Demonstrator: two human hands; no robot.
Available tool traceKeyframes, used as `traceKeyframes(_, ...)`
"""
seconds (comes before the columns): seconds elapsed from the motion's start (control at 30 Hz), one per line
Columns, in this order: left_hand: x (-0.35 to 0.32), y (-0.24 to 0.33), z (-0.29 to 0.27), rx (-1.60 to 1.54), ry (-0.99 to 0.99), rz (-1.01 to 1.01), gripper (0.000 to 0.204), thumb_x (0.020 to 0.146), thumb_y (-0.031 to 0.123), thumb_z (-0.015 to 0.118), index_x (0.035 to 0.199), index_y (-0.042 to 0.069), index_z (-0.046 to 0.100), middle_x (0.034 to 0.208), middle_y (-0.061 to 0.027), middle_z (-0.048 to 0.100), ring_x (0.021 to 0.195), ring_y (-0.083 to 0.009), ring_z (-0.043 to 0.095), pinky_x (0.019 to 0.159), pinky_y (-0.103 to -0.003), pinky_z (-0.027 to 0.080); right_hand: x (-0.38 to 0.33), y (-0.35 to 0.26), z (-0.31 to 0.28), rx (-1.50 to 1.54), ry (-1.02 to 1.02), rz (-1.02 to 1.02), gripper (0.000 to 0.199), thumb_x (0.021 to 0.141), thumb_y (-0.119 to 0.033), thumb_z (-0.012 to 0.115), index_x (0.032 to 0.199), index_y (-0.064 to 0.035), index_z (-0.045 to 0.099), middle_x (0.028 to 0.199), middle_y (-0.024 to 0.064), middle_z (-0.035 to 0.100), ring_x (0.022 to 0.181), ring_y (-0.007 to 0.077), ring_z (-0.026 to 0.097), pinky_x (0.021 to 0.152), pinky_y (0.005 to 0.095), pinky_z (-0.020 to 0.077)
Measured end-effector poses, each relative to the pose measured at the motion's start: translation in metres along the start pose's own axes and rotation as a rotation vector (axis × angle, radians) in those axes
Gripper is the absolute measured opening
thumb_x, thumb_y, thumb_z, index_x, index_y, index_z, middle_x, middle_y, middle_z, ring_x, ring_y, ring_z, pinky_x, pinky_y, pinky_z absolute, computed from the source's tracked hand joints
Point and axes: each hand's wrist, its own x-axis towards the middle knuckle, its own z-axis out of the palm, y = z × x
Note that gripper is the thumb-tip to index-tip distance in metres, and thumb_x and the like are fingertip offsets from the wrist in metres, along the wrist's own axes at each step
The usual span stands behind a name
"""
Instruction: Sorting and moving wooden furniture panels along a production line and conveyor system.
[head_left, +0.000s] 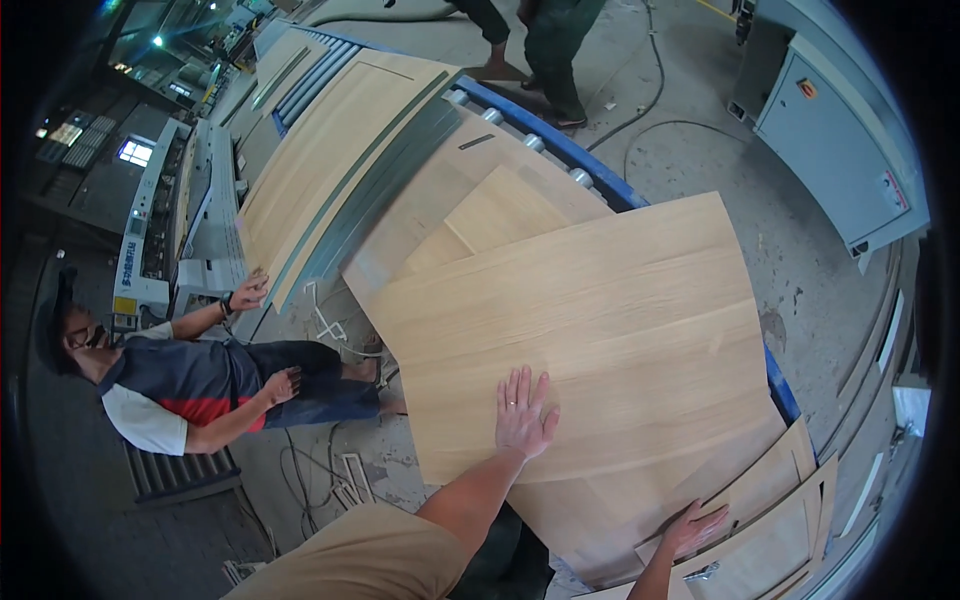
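Observation:
A large pale wood-grain panel (590, 300) lies across the blue-framed roller conveyor in front of me. My left hand (525, 418) rests flat on its near part, fingers spread, a ring on one finger. Farther right and nearer, my right hand (695, 528) lies with fingers stretched out at a thin wooden frame piece (752, 497), gripping nothing that I can see. Beside it sits another framed wooden panel (760, 550) with a cut-out. Under the large panel, other wood boards (410, 200) show at angles.
Beyond stands a stack of wood panels with grey-green edges (385, 210). At left a co-worker (230, 380) has one hand at that stack. Another person's legs (560, 50) show past the blue conveyor rail (540, 130). A grey cabinet (830, 140) stands right; cables (655, 90) cross the floor.

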Motion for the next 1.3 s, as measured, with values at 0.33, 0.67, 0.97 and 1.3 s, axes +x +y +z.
traceKeyframes(0.33, -0.004, -0.005, -0.001, -0.012, 0.017, -0.001, 0.074, 0.093, 0.044, 0.055, 0.158, 0.017, 0.03, 0.163, -0.0211, 0.022, 0.151, -0.041, 0.018, 0.122, -0.058, 0.011, 0.024, -0.175, -0.024, 0.493, 0.028, -0.47, 0.071, 0.094, -0.029, 0.065, 0.152, -0.001, 0.034, 0.159, 0.0219, 0.031, 0.149, 0.0377, 0.027, 0.12, 0.0511, 0.023)
traceKeyframes(0.67, 0.0, -0.006, 0.001, -0.008, -0.026, 0.009, 0.073, 0.094, 0.046, 0.052, 0.157, 0.016, 0.032, 0.162, -0.0222, 0.024, 0.152, -0.0418, 0.017, 0.122, -0.06, 0.009, 0.022, -0.231, -0.014, 0.243, -0.073, -0.636, 0.062, 0.095, -0.032, 0.056, 0.149, -0.0056, 0.044, 0.155, 0.0219, 0.04, 0.148, 0.0404, 0.028, 0.122, 0.0526, 0.0174)
traceKeyframes(0.97, 0.004, -0.006, 0.003, -0.005, -0.001, -0.005, 0.071, 0.094, 0.046, 0.051, 0.156, 0.016, 0.033, 0.161, -0.0222, 0.026, 0.15, -0.0421, 0.019, 0.121, -0.06, 0.011, 0.022, -0.234, -0.011, 0.221, 0.006, -0.667, 0.061, 0.096, -0.036, 0.056, 0.149, -0.0077, 0.044, 0.157, 0.019, 0.038, 0.147, 0.0392, 0.03, 0.12, 0.0534, 0.0207)
traceKeyframes(1.3, 0.003, -0.009, 0.002, -0.016, -0.024, 0.012, 0.072, 0.095, 0.047, 0.051, 0.157, 0.017, 0.032, 0.162, -0.0217, 0.025, 0.151, -0.042, 0.018, 0.122, -0.06, 0.011, 0.017, -0.233, -0.013, 0.21, 0.006, -0.655, 0.062, 0.095, -0.036, 0.057, 0.148, -0.0079, 0.044, 0.157, 0.019, 0.038, 0.147, 0.0392, 0.029, 0.121, 0.0534, 0.0194)
